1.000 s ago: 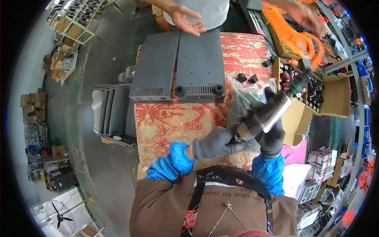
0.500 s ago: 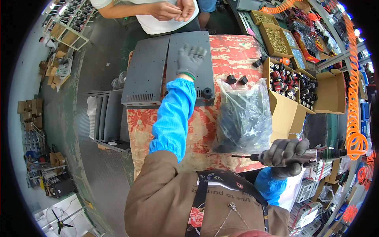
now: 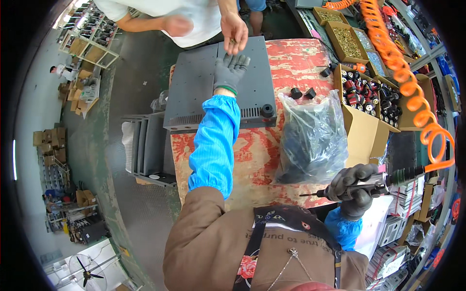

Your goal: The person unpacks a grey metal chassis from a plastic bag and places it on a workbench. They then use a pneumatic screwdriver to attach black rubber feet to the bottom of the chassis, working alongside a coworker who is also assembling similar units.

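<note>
Grip closed on the right side: right hand (image 3: 353, 188), dark grey glove, fingers wrapped around body of a driver (image 3: 386, 180). Held low, roughly level, thin bit (image 3: 310, 195) pointing left, just nearer than a clear plastic bag (image 3: 313, 140) of dark pieces. At driver's rear end, orange coiled hose (image 3: 417, 103), rising toward top of view.

Left hand (image 3: 230, 72), grey glove too, stretched far forward in a blue sleeve (image 3: 213, 140), fingers spread over right metal box (image 3: 255, 82). Palm up or down: cannot tell. Just past its fingertips, bare hand (image 3: 236, 31) of a co-worker (image 3: 201, 17) in white top, small pieces at the fingers. Touching or just apart: cannot tell.

Beside right box, left metal box (image 3: 191, 89), both dark grey, flat on worn red table (image 3: 296, 58). Black round foot (image 3: 267, 110) on right box's near right corner. Beyond the bag, two black caps (image 3: 296, 93). Farther right, open carton (image 3: 366, 140) of red and black parts, then box of brass-coloured bits (image 3: 347, 42). Left of table, stack of grey panels (image 3: 148, 145).
</note>
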The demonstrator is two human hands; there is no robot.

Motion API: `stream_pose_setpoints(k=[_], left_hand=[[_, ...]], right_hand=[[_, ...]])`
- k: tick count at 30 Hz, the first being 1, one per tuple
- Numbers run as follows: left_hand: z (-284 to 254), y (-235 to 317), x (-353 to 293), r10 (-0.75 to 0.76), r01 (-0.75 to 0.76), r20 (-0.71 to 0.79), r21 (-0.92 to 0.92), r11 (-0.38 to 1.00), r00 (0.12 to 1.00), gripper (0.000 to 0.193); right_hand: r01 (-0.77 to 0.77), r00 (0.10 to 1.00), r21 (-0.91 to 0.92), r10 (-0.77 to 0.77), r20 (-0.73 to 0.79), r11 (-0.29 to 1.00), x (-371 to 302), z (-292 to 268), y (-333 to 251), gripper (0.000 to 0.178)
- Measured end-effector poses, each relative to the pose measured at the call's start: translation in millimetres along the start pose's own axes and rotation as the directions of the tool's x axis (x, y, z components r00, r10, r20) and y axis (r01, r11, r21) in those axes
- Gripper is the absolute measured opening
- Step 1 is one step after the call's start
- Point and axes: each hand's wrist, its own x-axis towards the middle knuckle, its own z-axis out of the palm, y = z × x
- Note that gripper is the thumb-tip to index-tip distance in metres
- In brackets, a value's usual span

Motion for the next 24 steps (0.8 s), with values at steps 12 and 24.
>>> stream_pose_setpoints(k=[12,24], left_hand=[[-1,-16,-31,0.624,-0.724,0.496,0.669,0.169,0.604,0.040],[-18,7,-7,-0.205,0.185,0.079,0.213,0.959,0.975,0.036]], right_hand=[[0.014,1.000,-0.037,-0.014,-0.011,0.999,0,4,3,0.044],[-0.068,0.997,-0.142,0.071,0.020,0.987,13,7,3,0.045]])
